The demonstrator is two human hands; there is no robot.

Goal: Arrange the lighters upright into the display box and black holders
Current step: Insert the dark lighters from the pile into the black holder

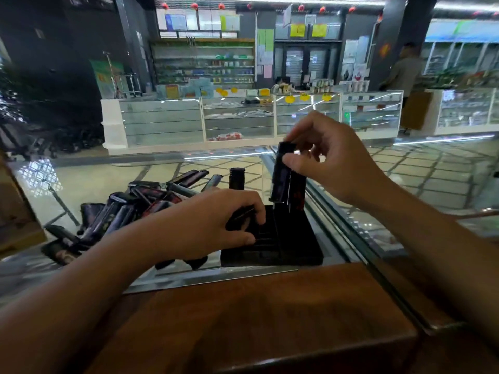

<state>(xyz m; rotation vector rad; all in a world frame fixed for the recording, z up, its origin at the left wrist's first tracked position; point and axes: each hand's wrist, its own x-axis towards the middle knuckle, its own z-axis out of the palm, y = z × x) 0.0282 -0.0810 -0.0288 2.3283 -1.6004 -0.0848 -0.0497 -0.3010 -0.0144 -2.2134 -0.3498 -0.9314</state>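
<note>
**Lighters going into the black holder**

Right now the right hand (328, 157) pinches an upright dark lighter (282, 174) near its top, thumb on the near side and fingers curled over the cap — its lower end sits just above the far edge of the black holder (291, 252). Another lighter (297, 194) stands just right of it, and a third (237, 178) stands at the holder's far left. The left hand (216, 220) rests over the holder's left part, fingers curled round a dark lighter (240, 215) held low and tilted. A heap of loose lighters (121, 209) lies flat on the glass counter (89, 179), to the left. Nearest is a brown wooden ledge (256, 319).
</note>
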